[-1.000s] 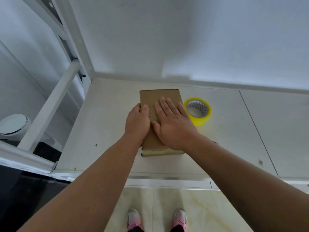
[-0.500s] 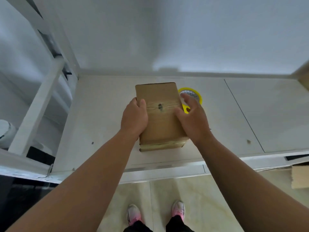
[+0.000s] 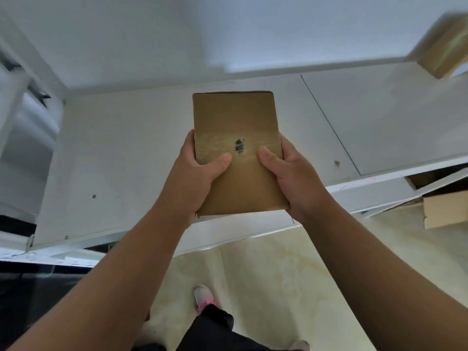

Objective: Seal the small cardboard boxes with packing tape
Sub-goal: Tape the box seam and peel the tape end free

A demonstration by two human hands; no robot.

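Grip contact was two-sided: the left grip (image 3: 196, 171) clasped the left edge of the cardboard box (image 3: 238, 117), thumb on top; the right grip (image 3: 291, 173) clasped its right edge likewise. The box, judged light, stiff and slick where taped, hung above the desk (image 3: 121, 153) edge; half a second earlier it rested there.

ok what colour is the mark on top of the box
Near black, a small smudge on the brown cardboard box; clearest in the head view.

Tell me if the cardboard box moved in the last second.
Yes. The cardboard box rose off the white table, toward the camera, gripped by left hand and right hand.
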